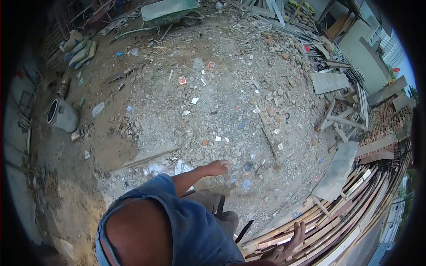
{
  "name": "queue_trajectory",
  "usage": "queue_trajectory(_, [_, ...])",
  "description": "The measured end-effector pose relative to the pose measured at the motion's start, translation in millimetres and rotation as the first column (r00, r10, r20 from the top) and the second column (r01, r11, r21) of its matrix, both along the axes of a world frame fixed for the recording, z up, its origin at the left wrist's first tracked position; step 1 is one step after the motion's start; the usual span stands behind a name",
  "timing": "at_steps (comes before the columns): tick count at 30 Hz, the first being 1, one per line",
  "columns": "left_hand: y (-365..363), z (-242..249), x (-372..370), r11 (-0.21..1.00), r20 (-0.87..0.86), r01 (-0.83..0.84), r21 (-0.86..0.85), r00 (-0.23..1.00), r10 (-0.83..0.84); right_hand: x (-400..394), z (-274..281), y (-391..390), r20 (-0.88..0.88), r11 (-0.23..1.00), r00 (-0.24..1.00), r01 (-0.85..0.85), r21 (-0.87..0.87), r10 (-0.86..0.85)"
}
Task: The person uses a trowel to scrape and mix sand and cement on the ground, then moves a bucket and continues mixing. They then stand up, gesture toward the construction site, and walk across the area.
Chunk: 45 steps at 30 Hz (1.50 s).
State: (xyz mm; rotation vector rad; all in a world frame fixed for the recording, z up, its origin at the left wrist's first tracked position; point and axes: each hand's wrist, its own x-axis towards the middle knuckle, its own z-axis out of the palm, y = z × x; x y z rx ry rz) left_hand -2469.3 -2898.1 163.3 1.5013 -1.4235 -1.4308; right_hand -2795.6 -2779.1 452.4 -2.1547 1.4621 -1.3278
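Observation:
My left hand (218, 168) reaches out over the rubble-covered ground (213, 119) near the middle of the view. Its fingertips are blurred, and whether they hold anything cannot be made out. At the lower right, my right hand (290, 246) is open with its fingers apart, in front of a stack of long wooden poles and boards (328, 221). Nothing shows in it. My blue shirt (195, 230) and grey trousers (204, 198) fill the bottom middle, with dark straps (220, 205) beside them.
A wheelbarrow (171, 9) stands at the top. A grey drum (65, 116) and filled sacks (83, 54) are at the left. Sheets and broken timber (330, 83) lie on the right. A plank (144, 159) rests left of my left hand, near white plastic (182, 167).

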Motion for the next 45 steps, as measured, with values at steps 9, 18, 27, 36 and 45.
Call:
queue_trajectory(9, [-15.2,104.0,-39.5,0.994,0.325,0.112,-0.020,0.941,-0.099,-21.9,-52.4,-65.0,0.689,-0.144,0.361,-0.816,0.560,0.629])
queue_trajectory(18, [74.2,39.9,-65.0,0.937,0.355,0.277,0.214,0.872,-0.339,-153.9,-183.2,-81.3,-0.260,0.369,0.723,0.007,0.929,0.640])
queue_trajectory(27, [16.0,74.1,-125.0,0.861,0.172,0.273,0.430,0.911,-0.375,-276.5,-360.6,-1.7,-0.331,0.058,0.859,0.336,0.940,0.389])
queue_trajectory(36, [18.7,-49.1,-129.5,0.669,0.082,0.700,0.248,0.673,-0.735,-240.8,-381.4,99.6,-0.090,-0.110,0.905,0.148,0.983,0.416])
queue_trajectory(45, [22.0,-101.0,-116.2,0.689,0.088,0.650,0.320,0.704,-0.705,-250.7,-337.3,91.5,-0.153,0.268,0.963,0.091,0.959,0.221])
